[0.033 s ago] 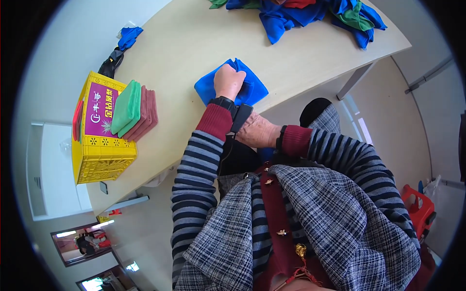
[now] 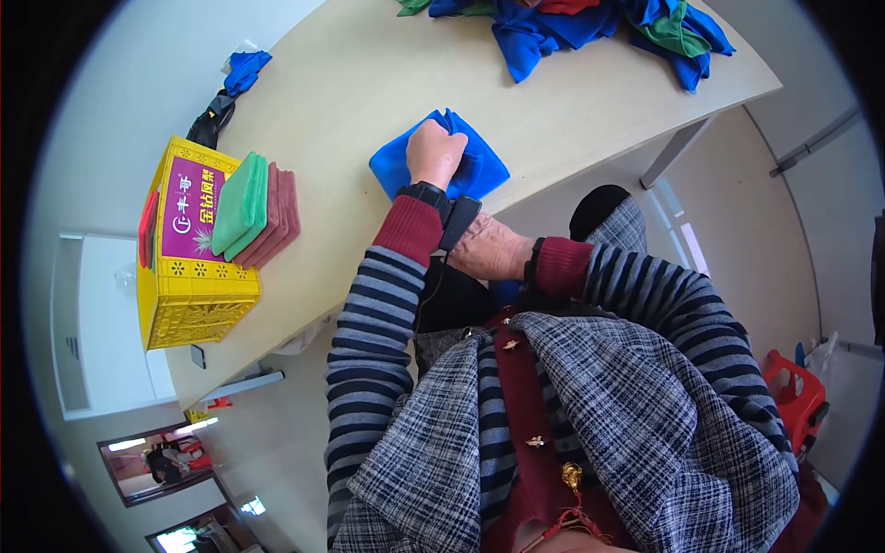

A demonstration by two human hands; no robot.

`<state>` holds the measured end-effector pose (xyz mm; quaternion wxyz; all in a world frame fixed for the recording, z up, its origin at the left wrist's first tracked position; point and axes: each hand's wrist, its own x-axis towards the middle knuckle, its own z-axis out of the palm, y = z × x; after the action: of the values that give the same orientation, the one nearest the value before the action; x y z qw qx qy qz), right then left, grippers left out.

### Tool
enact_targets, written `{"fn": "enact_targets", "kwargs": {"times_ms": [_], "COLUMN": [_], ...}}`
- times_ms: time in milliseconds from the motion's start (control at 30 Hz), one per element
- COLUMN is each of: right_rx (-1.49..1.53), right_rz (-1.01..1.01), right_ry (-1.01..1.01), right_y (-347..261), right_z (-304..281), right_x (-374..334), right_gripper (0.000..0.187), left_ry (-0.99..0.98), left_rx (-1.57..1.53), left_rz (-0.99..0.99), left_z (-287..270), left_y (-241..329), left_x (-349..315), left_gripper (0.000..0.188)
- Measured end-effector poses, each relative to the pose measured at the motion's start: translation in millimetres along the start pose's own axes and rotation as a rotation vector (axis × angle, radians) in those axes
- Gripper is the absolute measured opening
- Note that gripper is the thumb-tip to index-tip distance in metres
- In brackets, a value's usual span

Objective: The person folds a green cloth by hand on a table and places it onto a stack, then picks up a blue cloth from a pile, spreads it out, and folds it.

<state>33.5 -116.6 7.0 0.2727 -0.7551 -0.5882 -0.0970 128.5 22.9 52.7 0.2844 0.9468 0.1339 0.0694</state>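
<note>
A folded blue cloth (image 2: 481,170) lies at the near edge of the table, its far corner standing up. On top of it rests my left hand (image 2: 435,155), closed like a fist, with a fold of the cloth gathered at its fingers. A black band with a dark rectangular device (image 2: 462,219) is on my left wrist. My right hand (image 2: 493,248) is just below the table edge, close against that device. Its fingers are hidden behind the device and the left wrist, so what they hold does not show.
Left on the table stands a yellow crate (image 2: 205,290), folded green cloths (image 2: 241,207) and brownish-red cloths (image 2: 281,217) at its side. A phone (image 2: 198,357) lies near it. Loose blue cloths (image 2: 553,41) are heaped at the far edge. A red chair (image 2: 795,396) is at right.
</note>
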Motion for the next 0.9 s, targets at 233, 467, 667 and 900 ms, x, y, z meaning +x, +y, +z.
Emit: {"fn": "enact_targets", "kwargs": {"times_ms": [233, 467, 667, 900], "right_rx": [-0.023, -0.077, -0.048, 0.342], "right_rz": [0.019, 0.046, 0.033, 0.313], "right_ry": [-0.095, 0.014, -0.016, -0.542], "right_y": [2.6, 6.4, 1.5, -13.4], "right_z": [-7.3, -4.7, -16.2, -72.6], "right_x": [-0.8, -4.4, -2.3, 34.5], "right_gripper": [0.047, 0.052, 0.050, 0.045], "left_ry": [0.048, 0.270, 0.197, 0.132], "left_rx": [-0.168, -0.047, -0.021, 0.148], "left_rz": [0.049, 0.198, 0.364, 0.384], "left_z": [0.3, -51.6, -20.0, -14.8], "left_y": [0.1, -50.5, -86.2, -88.4], "left_x": [-13.5, -78.2, -96.8, -97.9], "left_gripper": [0.026, 0.028, 0.044, 0.054]}}
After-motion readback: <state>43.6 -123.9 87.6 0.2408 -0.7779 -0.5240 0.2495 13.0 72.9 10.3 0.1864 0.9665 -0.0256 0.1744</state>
